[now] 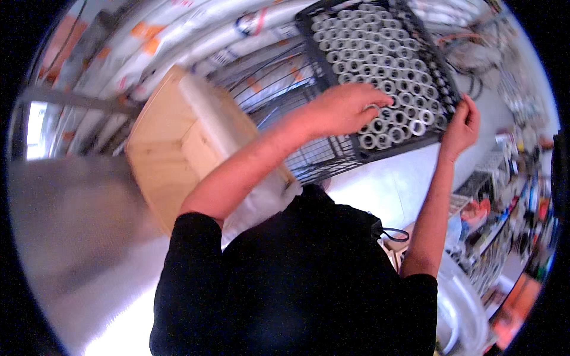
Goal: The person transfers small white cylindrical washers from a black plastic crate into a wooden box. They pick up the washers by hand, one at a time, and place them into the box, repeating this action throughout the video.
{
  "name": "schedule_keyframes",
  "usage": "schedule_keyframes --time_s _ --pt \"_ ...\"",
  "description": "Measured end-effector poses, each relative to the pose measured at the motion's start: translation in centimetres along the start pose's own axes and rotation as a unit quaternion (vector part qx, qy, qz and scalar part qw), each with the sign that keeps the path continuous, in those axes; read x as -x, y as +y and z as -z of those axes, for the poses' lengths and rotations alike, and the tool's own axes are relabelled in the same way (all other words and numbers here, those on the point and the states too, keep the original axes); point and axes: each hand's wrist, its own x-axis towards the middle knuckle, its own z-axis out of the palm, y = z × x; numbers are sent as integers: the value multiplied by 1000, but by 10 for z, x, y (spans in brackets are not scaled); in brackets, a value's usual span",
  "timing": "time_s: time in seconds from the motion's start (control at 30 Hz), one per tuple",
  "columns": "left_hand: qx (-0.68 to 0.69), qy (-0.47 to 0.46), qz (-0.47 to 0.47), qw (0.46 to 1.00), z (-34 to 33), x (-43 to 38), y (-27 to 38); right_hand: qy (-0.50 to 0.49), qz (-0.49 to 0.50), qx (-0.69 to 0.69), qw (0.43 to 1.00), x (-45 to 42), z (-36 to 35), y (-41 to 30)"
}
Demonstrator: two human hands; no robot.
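Observation:
A black plastic crate (401, 149) is filled with many pale grey ring-shaped pieces (396, 133), standing close together with their round openings facing up. Over its lower part, my left hand (352, 109) reaches in from the left, with thumb and fingertips at the rings; blur hides whether a ring is between them. At the crate's right edge, near the lower right corner, my right hand (463, 124) is curled on the rim.
An open wooden box (167, 147) with pale sheeting over one side stands left of a black wire-like basket (311, 155). Long wrapped rolls (200, 40) lie behind. Cluttered shelving (507, 213) runs along the right, above a pale round tub (463, 307).

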Motion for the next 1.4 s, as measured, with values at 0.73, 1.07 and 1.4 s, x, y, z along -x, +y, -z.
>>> schedule_keyframes --time_s 0.73,1.07,1.4 --pt "87 189 404 891 30 346 -91 -54 62 58 995 -8 10 4" --pt "-67 81 404 909 -10 331 -87 -64 53 27 996 -10 9 5" --pt "-71 52 446 891 -7 317 -96 -59 67 35 995 -16 14 20"
